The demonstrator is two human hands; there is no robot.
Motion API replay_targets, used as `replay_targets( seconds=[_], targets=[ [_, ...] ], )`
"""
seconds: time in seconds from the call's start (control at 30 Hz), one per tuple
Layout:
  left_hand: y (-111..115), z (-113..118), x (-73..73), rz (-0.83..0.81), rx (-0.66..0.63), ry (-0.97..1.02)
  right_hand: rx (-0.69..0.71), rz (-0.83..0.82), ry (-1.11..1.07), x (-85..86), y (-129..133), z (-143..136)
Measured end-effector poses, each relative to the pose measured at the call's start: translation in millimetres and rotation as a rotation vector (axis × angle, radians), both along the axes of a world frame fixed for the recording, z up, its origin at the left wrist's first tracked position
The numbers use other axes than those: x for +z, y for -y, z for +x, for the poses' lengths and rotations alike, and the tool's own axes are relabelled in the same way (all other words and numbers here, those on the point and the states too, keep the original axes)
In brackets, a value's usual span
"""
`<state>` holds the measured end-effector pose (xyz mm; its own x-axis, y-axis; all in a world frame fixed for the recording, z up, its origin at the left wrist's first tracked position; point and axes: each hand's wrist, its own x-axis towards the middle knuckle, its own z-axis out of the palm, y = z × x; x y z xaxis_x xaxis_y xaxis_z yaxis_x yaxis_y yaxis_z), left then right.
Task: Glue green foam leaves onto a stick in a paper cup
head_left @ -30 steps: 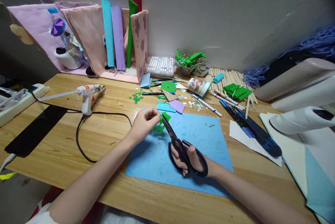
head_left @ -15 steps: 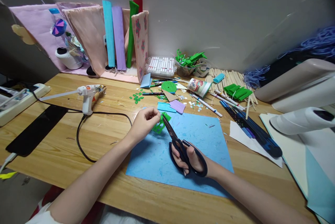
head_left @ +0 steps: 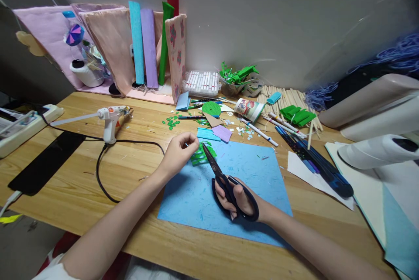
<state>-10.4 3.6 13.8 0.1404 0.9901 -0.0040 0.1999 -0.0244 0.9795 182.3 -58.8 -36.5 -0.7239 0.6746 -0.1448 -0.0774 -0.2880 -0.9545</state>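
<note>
Black scissors (head_left: pixel 218 172) are in my right hand (head_left: pixel 237 199), whose fingers pass through the handle loops; the blades look nearly closed and point up and left. My left hand (head_left: pixel 179 151) is pinched just left of the blade tips. What its fingertips hold is too small to make out. A green paper piece with cut-out gaps (head_left: pixel 202 154) lies beside the fingertips, partly behind the blades, over a blue sheet (head_left: pixel 252 175) on the wooden table (head_left: pixel 140 223). Small green cut ovals (head_left: pixel 171 122) form a loose group farther back.
A white glue gun (head_left: pixel 110 123) with its black cable and a black phone (head_left: pixel 47 162) lie at left. Behind are a marker box (head_left: pixel 201 83), a tipped paper cup (head_left: pixel 248 109) and wooden sticks (head_left: pixel 284 97). A blue-black pen case (head_left: pixel 319 166) and white rolls (head_left: pixel 376 151) lie right.
The green paper piece has shifted and now shows narrow curved strips with gaps. My left hand has moved slightly left and up. The scissors have barely moved.
</note>
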Motion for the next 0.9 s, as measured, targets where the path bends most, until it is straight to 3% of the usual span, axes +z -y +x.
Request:
replay_targets(
  seconds=[0.13, 0.27, 0.33, 0.47, 0.53, 0.67, 0.73, 0.9],
  targets=[
    [-5.6, -3.5, -1.6, 0.021, 0.036, -0.030, -0.017, -0.086, -0.057, -7.6, 0.5, -2.4],
    [-24.7, -27.6, -11.8, 0.090, 0.288, -0.162, -0.047, -0.154, -0.106, -15.7, 1.6, -3.7],
    [-35.0, -43.8, -17.9, 0.094, 0.456, -0.329, -0.056, -0.170, -0.116, -17.5, 1.9, -4.1],
    [-41.2, -55.5, -23.3, 0.156, 0.569, -0.578, -0.068, -0.198, -0.143, -17.3, 0.8, -6.3],
    [-35.5, -45.3, -22.3, 0.256, 0.482, -0.628, -0.078, -0.211, -0.173, -15.8, -1.5, -7.8],
    [-17.2, -13.1, -21.0, 0.400, -0.023, -0.598, -0.112, -0.217, -0.234, -11.0, -8.5, -9.4],
    [-10.7, -3.3, -22.8, 0.382, -0.179, -0.598, -0.132, -0.233, -0.244, -8.5, -11.5, -9.5],
    [-9.3, -5.1, -29.3, 0.234, -0.283, -0.551, -0.131, -0.262, -0.259, -5.9, -13.2, -9.6]
  ],
)
